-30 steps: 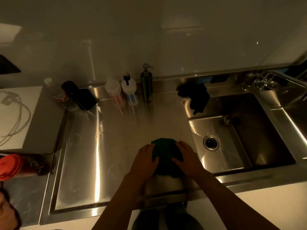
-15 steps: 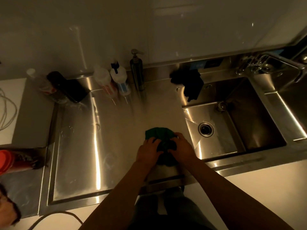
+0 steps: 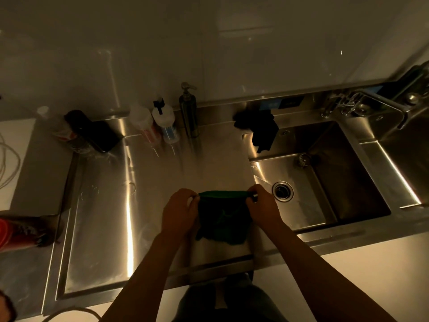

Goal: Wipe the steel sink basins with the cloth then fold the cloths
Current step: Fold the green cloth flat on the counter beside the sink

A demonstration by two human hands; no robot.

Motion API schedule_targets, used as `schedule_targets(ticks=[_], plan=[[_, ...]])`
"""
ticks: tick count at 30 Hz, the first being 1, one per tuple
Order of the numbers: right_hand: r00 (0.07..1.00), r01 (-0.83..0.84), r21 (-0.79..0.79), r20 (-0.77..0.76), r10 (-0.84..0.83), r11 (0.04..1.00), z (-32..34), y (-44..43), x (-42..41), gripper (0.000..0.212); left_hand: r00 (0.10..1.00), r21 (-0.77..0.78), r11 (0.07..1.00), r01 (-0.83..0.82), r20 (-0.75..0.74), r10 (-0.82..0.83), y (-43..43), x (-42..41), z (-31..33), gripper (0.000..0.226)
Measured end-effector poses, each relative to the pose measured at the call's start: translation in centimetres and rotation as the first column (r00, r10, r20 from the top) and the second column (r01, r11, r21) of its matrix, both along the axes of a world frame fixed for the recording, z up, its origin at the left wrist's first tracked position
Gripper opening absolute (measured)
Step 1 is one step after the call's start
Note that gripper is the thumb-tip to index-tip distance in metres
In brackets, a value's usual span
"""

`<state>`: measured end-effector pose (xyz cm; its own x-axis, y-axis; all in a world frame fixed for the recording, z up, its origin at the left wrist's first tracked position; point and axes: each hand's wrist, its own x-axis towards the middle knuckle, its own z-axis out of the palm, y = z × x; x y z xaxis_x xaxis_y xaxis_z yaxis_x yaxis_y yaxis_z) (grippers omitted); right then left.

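The room is dim, with a warm yellow light. The wall at the back is plain, pale and smooth, and it shines a little. Under it runs a long shiny steel table with bright stripes of light on it. Some bottles and a tall steel soap pump stand in a row by the wall. To the left is a flat gray top with a white cord on it.

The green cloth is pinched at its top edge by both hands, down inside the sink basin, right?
Not inside the basin. The head view shows the left hand and right hand pinching the top edge of the green cloth over the flat steel counter, left of the basin.
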<state>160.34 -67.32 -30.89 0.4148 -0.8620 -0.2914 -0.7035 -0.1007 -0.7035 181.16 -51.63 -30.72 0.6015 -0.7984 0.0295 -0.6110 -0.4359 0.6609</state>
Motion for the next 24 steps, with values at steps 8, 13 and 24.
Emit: schedule_targets(ticks=[8, 13, 24], plan=[[0.985, -0.134, -0.158, -0.126, 0.114, 0.978, 1.0, 0.4, 2.2, 0.024, 0.993, -0.206, 0.978, -0.029, -0.119, 0.004, -1.3, 0.6, 4.9, 0.011], [0.972, -0.125, -0.093, -0.211, 0.103, 0.988, 0.1, 1.2, 1.6, 0.013, 0.994, -0.279, 0.96, -0.031, -0.106, 0.002, -1.8, 0.1, 6.6, 0.01], [0.999, 0.002, 0.152, -0.041, 0.004, 0.988, -0.2, 1.0, 1.5, 0.031, 0.99, -0.274, 0.957, -0.097, -0.128, 0.063, -1.3, -0.2, 7.7, 0.017]])
